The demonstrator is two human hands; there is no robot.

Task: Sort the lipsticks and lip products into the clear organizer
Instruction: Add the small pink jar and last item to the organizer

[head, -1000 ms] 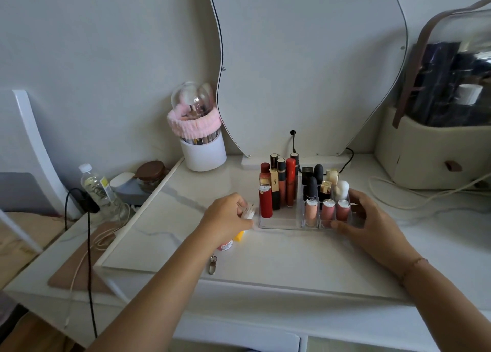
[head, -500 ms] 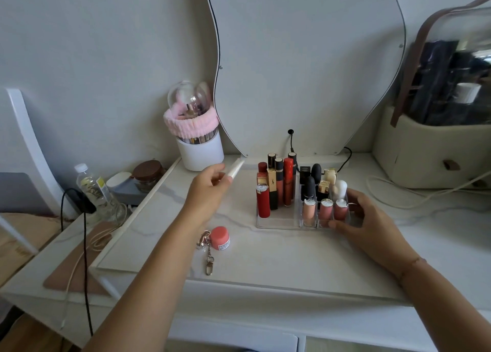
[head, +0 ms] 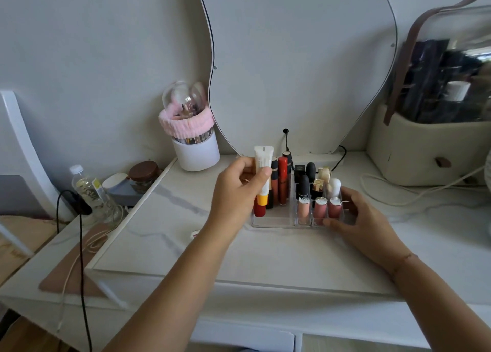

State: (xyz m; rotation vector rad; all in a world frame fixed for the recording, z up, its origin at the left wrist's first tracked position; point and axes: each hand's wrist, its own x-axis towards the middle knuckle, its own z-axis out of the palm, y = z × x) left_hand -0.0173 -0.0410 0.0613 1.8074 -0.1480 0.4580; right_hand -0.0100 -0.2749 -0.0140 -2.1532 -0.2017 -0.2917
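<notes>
The clear organizer (head: 276, 221) stands on the marble top, filled with upright lipsticks and glosses; three pink glosses (head: 319, 207) line its front right cells. My left hand (head: 236, 192) grips a white tube with a yellow cap (head: 263, 171), cap down, upright over the organizer's left compartment beside a red lipstick (head: 259, 210). My right hand (head: 356, 219) rests against the organizer's right front side, fingers around its wall. A small pink jar (head: 195, 234) peeks out from behind my left forearm.
A white brush holder with a pink headband (head: 195, 144) stands back left before the mirror (head: 300, 59). A beige bag (head: 425, 149) sits at right with a white cord (head: 414, 192). A water bottle (head: 90, 192) and black cable (head: 81, 245) are at left.
My left hand picked up the white tube from the table, lifted it, turned it cap down and carried it right over the organizer's left compartment. The right hand stayed on the organizer.
</notes>
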